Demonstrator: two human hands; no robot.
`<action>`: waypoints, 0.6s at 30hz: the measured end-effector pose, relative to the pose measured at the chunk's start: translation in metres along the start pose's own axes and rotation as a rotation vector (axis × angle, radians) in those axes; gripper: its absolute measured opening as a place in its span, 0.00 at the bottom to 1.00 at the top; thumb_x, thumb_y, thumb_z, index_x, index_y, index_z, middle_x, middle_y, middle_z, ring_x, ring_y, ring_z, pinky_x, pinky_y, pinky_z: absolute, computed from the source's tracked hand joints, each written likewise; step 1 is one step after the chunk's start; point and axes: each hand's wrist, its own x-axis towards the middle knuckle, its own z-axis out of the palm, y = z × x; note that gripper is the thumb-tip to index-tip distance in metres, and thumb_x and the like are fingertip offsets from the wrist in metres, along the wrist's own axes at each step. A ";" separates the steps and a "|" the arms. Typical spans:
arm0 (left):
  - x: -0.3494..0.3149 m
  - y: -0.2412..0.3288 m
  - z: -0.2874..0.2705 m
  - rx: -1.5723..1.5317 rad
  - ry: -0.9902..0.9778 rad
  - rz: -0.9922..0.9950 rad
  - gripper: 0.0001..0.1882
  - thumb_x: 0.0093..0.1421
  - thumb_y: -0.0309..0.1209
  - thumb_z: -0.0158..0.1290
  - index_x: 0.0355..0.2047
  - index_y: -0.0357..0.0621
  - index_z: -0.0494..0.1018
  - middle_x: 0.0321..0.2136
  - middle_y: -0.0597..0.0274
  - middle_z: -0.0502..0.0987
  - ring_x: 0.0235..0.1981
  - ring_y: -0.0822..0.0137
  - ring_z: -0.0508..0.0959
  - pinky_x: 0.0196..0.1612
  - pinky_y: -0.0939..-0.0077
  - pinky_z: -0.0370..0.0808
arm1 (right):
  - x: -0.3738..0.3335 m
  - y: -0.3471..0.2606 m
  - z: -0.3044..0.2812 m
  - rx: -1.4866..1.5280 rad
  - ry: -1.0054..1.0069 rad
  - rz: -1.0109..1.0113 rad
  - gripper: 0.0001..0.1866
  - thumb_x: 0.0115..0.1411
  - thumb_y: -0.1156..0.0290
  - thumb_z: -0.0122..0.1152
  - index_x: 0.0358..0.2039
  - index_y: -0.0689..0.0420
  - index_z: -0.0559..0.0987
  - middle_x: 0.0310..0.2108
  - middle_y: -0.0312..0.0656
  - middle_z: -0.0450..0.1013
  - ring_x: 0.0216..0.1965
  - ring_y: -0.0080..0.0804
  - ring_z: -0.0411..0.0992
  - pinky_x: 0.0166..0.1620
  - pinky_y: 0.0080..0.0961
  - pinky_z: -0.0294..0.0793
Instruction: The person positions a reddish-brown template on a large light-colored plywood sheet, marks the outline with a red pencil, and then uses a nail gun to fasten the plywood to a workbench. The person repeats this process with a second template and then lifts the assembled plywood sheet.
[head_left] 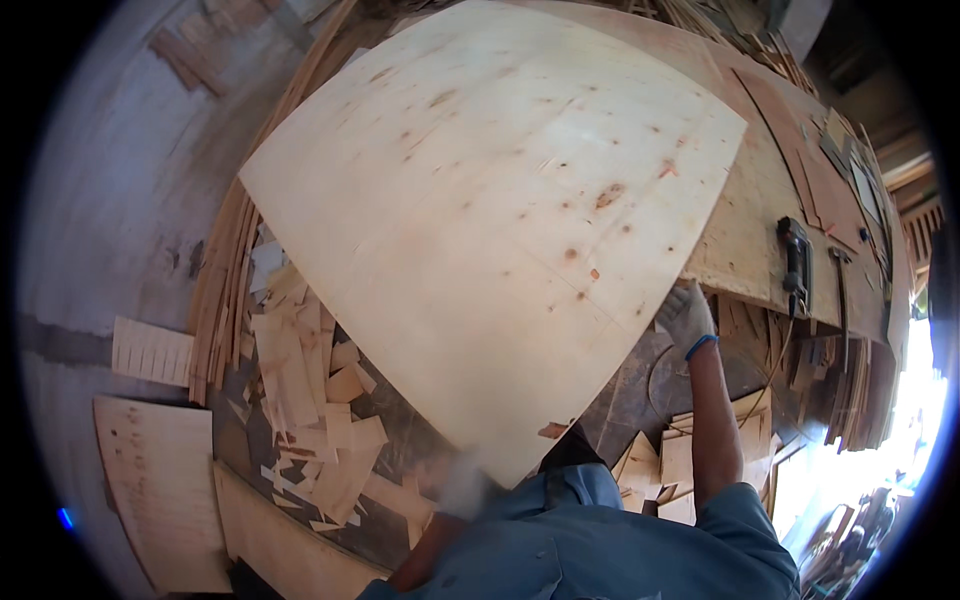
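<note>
A large pale plywood sheet [480, 200], dotted with brown knots, spreads across the middle of the view, its near corner close to my body. My right hand [688, 312], in a whitish glove with a blue cuff, is closed on the sheet's right edge, beside the workbench front. My left hand [463, 487] is a pale blur by the sheet's lower left edge near my waist. Motion smears its fingers, so I cannot make out whether they touch the sheet.
On the workbench [735, 235] lie a black power tool [796, 262] with a cord and a hammer [842, 300]. Thin wood offcuts [320, 430] litter the floor at left. More wood pieces [680, 460] lie below my right arm. A board [160, 490] leans at the lower left.
</note>
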 end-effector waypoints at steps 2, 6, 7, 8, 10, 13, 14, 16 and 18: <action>0.002 -0.006 -0.009 -0.187 0.028 -0.037 0.13 0.69 0.28 0.45 0.43 0.33 0.77 0.30 0.57 0.80 0.35 0.63 0.82 0.34 0.64 0.76 | 0.015 -0.011 0.020 0.102 -0.035 0.000 0.33 0.71 0.41 0.43 0.53 0.61 0.74 0.46 0.46 0.77 0.47 0.42 0.74 0.54 0.39 0.74; 0.034 -0.081 -0.060 0.104 0.010 0.275 0.11 0.69 0.29 0.48 0.45 0.34 0.75 0.40 0.58 0.80 0.43 0.64 0.81 0.46 0.67 0.80 | 0.053 -0.007 0.021 0.326 -0.133 0.008 0.27 0.73 0.49 0.44 0.60 0.58 0.70 0.57 0.46 0.72 0.59 0.45 0.69 0.66 0.43 0.65; 0.034 -0.082 -0.073 -0.011 0.036 0.232 0.12 0.69 0.29 0.49 0.47 0.35 0.75 0.42 0.57 0.80 0.44 0.64 0.81 0.49 0.67 0.79 | 0.049 0.003 0.031 0.313 -0.081 0.039 0.27 0.73 0.49 0.44 0.60 0.57 0.70 0.57 0.45 0.72 0.59 0.45 0.69 0.66 0.44 0.64; 0.036 -0.082 -0.085 -0.128 0.064 0.193 0.12 0.68 0.29 0.50 0.48 0.35 0.74 0.44 0.57 0.79 0.46 0.63 0.81 0.51 0.66 0.79 | 0.042 0.014 0.043 0.300 -0.027 0.066 0.26 0.73 0.50 0.44 0.60 0.57 0.70 0.58 0.45 0.71 0.59 0.45 0.69 0.66 0.44 0.64; 0.041 -0.087 -0.123 -0.603 0.176 -0.019 0.14 0.68 0.30 0.51 0.51 0.36 0.73 0.47 0.56 0.78 0.48 0.63 0.80 0.54 0.65 0.78 | 0.010 0.048 0.074 0.309 -0.066 0.067 0.25 0.73 0.51 0.45 0.60 0.55 0.70 0.58 0.44 0.71 0.59 0.45 0.69 0.66 0.44 0.65; 0.057 -0.113 -0.212 -0.621 0.299 -0.163 0.15 0.68 0.30 0.52 0.52 0.36 0.72 0.48 0.57 0.77 0.49 0.63 0.79 0.53 0.65 0.78 | -0.036 0.097 0.110 0.357 -0.089 0.156 0.25 0.73 0.52 0.44 0.61 0.56 0.68 0.60 0.46 0.70 0.61 0.46 0.68 0.65 0.46 0.66; 0.060 -0.115 -0.236 -0.636 0.326 -0.169 0.15 0.67 0.30 0.53 0.51 0.36 0.72 0.47 0.57 0.77 0.47 0.64 0.79 0.51 0.66 0.78 | -0.048 0.114 0.119 0.382 -0.091 0.194 0.26 0.74 0.52 0.44 0.62 0.57 0.68 0.61 0.47 0.69 0.61 0.46 0.67 0.65 0.46 0.67; 0.061 -0.094 -0.275 -0.702 0.336 -0.054 0.11 0.67 0.32 0.54 0.46 0.39 0.74 0.39 0.59 0.78 0.41 0.66 0.80 0.44 0.69 0.80 | -0.069 0.158 0.132 0.366 -0.116 0.230 0.25 0.74 0.52 0.43 0.62 0.56 0.68 0.61 0.47 0.69 0.62 0.47 0.67 0.65 0.48 0.66; 0.066 -0.103 -0.323 -0.631 0.349 0.052 0.13 0.67 0.34 0.53 0.47 0.40 0.74 0.42 0.56 0.78 0.40 0.64 0.80 0.44 0.67 0.79 | -0.080 0.208 0.135 0.331 -0.100 0.260 0.25 0.74 0.52 0.43 0.62 0.55 0.68 0.61 0.46 0.68 0.62 0.47 0.66 0.65 0.50 0.65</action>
